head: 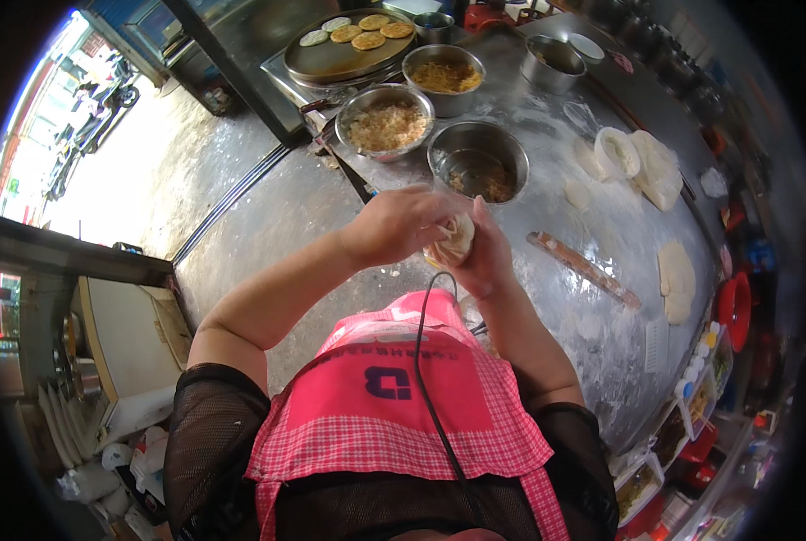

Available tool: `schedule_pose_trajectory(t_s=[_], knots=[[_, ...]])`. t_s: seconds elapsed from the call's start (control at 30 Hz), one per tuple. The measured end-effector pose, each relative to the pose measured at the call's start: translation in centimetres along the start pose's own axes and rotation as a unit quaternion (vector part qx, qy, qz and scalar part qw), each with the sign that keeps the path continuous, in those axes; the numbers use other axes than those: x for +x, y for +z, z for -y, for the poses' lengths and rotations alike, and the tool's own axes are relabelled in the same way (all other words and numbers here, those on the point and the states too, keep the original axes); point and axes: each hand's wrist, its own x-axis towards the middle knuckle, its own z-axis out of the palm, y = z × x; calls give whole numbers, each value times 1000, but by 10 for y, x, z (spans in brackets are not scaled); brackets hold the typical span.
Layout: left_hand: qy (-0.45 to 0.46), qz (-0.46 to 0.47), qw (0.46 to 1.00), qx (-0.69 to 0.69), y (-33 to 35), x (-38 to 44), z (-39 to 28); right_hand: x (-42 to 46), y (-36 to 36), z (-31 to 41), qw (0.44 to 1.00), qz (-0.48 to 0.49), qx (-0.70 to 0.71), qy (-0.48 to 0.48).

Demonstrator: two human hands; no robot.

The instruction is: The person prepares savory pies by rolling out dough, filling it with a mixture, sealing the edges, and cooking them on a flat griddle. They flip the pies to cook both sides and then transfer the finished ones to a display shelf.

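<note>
A round of pleated dough (458, 242) is held up in front of the apron, its edges gathered into folds. My right hand (489, 255) cradles it from the side, thumb pointing up. From the left, my left hand (406, 223) bends its fingers over the gathered folds and pinches them. Whether filling lies inside the dough is hidden. Just beyond my hands, a steel pot (479, 162) holds a little brownish filling at its bottom. Next to it stands a steel bowl (384, 123) of pale chopped filling.
A round griddle (349, 57) with several flat cakes stands at the back. A pot of yellowish filling (447, 80) is near it. On the floured steel table (579, 351) lie a rolling pin (585, 269), a dough piece (677, 280) and a white scraper (656, 346). A cable (422, 365) hangs over the apron.
</note>
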Motion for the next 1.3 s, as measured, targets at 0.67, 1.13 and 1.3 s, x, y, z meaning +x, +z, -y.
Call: schedule_pose_trajectory(t_s=[0.67,1.13,1.3], knots=[[-303,-251,815,-426,-77,-173,162,193,63,-145,992,-38,-41,115],[-278,-404,610,-622,-233,-301,320,425,124,-309,969,-113,-50,215],[-309,-380,662,-567,-245,-271,363,480,74,-289,974,-107,-52,195]])
